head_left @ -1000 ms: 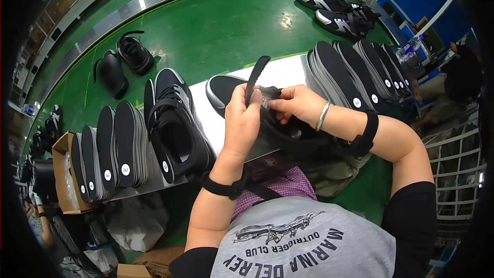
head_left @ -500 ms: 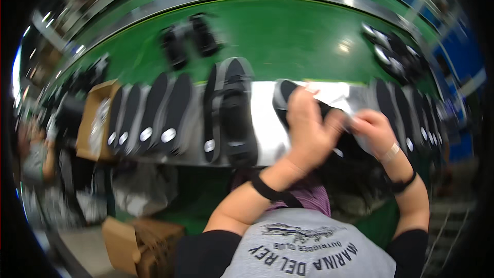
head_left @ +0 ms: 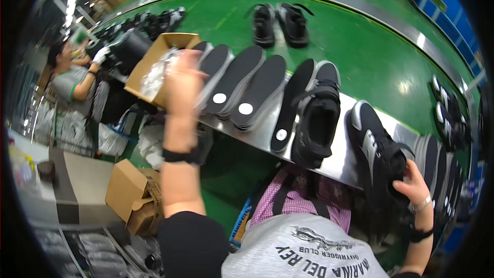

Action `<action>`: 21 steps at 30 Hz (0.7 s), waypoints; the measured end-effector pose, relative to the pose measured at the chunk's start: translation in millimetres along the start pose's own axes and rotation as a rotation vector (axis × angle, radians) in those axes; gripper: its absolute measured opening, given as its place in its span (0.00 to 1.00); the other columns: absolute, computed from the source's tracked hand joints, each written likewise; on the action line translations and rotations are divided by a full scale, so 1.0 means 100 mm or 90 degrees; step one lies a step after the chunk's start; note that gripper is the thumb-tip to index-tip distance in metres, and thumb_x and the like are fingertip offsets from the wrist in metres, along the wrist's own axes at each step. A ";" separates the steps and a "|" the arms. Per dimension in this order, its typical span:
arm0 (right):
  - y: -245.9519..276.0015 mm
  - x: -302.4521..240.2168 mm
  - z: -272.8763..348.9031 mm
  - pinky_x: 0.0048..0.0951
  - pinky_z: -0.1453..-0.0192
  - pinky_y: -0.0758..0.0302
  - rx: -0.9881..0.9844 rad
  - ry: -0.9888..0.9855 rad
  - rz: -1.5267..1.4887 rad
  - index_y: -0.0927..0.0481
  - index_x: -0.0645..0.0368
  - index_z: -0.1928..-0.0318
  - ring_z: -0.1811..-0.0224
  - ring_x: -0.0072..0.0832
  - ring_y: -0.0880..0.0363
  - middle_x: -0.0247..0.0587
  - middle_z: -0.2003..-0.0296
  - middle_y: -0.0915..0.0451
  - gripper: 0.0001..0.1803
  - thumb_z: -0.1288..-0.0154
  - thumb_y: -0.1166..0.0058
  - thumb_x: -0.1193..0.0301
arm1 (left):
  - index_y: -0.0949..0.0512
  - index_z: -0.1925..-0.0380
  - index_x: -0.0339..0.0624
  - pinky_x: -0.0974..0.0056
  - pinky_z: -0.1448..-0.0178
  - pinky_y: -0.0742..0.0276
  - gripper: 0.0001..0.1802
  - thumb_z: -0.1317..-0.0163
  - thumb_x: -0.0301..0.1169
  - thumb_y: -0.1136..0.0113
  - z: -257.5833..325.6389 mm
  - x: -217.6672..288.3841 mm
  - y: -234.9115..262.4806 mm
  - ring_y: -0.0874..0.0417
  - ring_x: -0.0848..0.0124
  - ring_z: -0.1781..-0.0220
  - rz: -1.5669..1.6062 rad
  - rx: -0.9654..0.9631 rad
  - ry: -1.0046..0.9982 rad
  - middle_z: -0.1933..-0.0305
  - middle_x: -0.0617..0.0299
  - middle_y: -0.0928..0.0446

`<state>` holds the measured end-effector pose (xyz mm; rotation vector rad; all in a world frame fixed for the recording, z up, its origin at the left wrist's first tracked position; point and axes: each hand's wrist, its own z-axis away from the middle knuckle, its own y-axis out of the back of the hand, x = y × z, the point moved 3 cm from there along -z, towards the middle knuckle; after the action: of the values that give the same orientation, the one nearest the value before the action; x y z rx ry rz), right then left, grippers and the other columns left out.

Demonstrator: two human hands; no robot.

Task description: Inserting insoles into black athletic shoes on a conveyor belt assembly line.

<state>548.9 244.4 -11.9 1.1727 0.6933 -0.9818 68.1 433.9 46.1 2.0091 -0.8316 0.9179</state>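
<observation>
My left hand [head_left: 184, 80] is at the right side of an open cardboard box [head_left: 138, 74] filled with clear plastic packets [head_left: 154, 76]. Motion smears its fingers, so their grip cannot be made out. On the right, my right hand [head_left: 413, 186] grips the heel collar of a black and grey shoe [head_left: 378, 146], thumb at the opening. This shoe lies on the metal ledge, toe pointing away from me. Beside it stands another black shoe [head_left: 319, 118], with a black insole [head_left: 293, 105] lying along its left side.
Stacked insoles [head_left: 260, 92] line the metal ledge [head_left: 265, 141], with more at the far right [head_left: 437, 170]. A pair of black shoes [head_left: 280, 24] sits on the green belt [head_left: 355, 36]. A co-worker [head_left: 77, 80] stands at left. An opened carton [head_left: 135, 195] is below the ledge.
My left hand has left the shoe on the right and moved to the box at left. My right hand now grips that shoe's collar. The view has swung left.
</observation>
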 end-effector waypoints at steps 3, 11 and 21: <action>0.00 0.21 -0.29 0.24 0.59 0.31 0.033 -0.045 0.192 0.31 0.65 0.57 0.67 0.23 0.30 0.37 0.67 0.26 0.16 0.49 0.50 0.74 | 0.39 0.49 0.32 0.53 0.47 0.35 0.27 0.47 0.34 0.45 -0.71 -1.00 0.87 0.35 0.44 0.47 -0.565 0.201 -0.072 0.44 0.35 0.44; -0.12 0.13 -0.34 0.24 0.55 0.31 -0.009 -0.084 0.056 0.26 0.65 0.56 0.61 0.22 0.28 0.37 0.63 0.23 0.14 0.42 0.54 0.73 | 0.31 0.55 0.34 0.63 0.50 0.32 0.28 0.58 0.34 0.36 0.87 0.13 -0.46 0.26 0.62 0.55 -0.065 -0.320 -0.186 0.55 0.53 0.28; 0.02 0.08 -0.36 0.31 0.56 0.30 0.077 -0.162 0.134 0.27 0.67 0.58 0.63 0.34 0.24 0.52 0.66 0.23 0.18 0.48 0.51 0.69 | 0.33 0.50 0.33 0.66 0.62 0.26 0.17 0.39 0.26 0.56 1.48 0.07 -0.88 0.24 0.71 0.62 0.132 -0.275 0.150 0.60 0.56 0.25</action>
<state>555.6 277.0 -27.3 1.1747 0.3050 -0.9825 188.0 352.9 -47.3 1.4355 -1.0167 0.9716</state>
